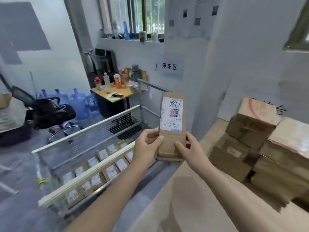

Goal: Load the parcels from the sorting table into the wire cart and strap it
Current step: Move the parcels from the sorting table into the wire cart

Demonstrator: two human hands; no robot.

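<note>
A narrow brown cardboard parcel with a white shipping label stands upright in the air between the wire cart and the sorting table. My left hand grips its lower left edge and my right hand grips its lower right edge. The wire cart, with white rails and mesh sides, stands low at the left. Several labelled parcels lie flat in rows on its floor. On the sorting table at the right, a stack of brown boxes sits near the wall.
A black office chair and blue water jugs stand behind the cart. A small yellow table with bottles is by the window wall. A white pillar with a paper sign rises beyond the parcel.
</note>
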